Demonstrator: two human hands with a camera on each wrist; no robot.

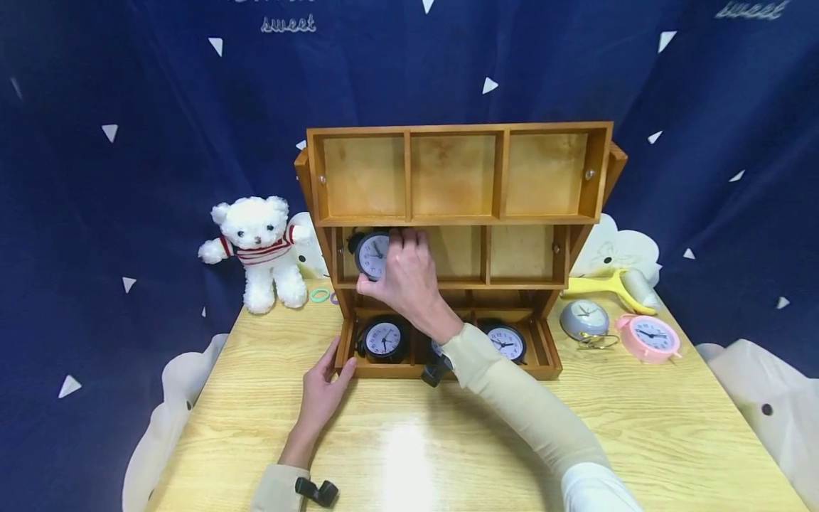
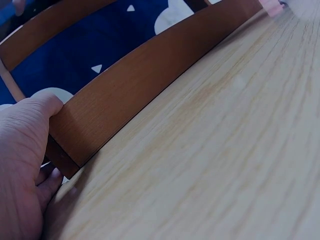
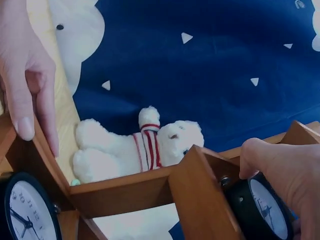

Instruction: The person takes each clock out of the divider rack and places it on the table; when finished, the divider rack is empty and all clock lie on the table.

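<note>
A three-tier wooden shelf (image 1: 458, 220) with divided compartments stands on the table. My right hand (image 1: 409, 274) grips a black alarm clock (image 1: 372, 254) with a white dial at the left compartment of the middle tier. In the right wrist view the thumb of that hand lies over the clock's edge (image 3: 270, 210), close to the compartment wall. My left hand (image 1: 323, 391) holds the front left corner of the bottom tier, with its thumb (image 2: 47, 102) at the front board (image 2: 125, 80). Just beside it sits another black clock (image 1: 384, 338) in the bottom left compartment.
Another black clock (image 1: 505, 343) sits bottom right; one in the middle is mostly hidden by my right arm. A white teddy bear (image 1: 259, 249) is left of the shelf. On the right lie a grey clock (image 1: 584, 318), a pink clock (image 1: 649, 338) and a yellow-handled tool (image 1: 608, 286).
</note>
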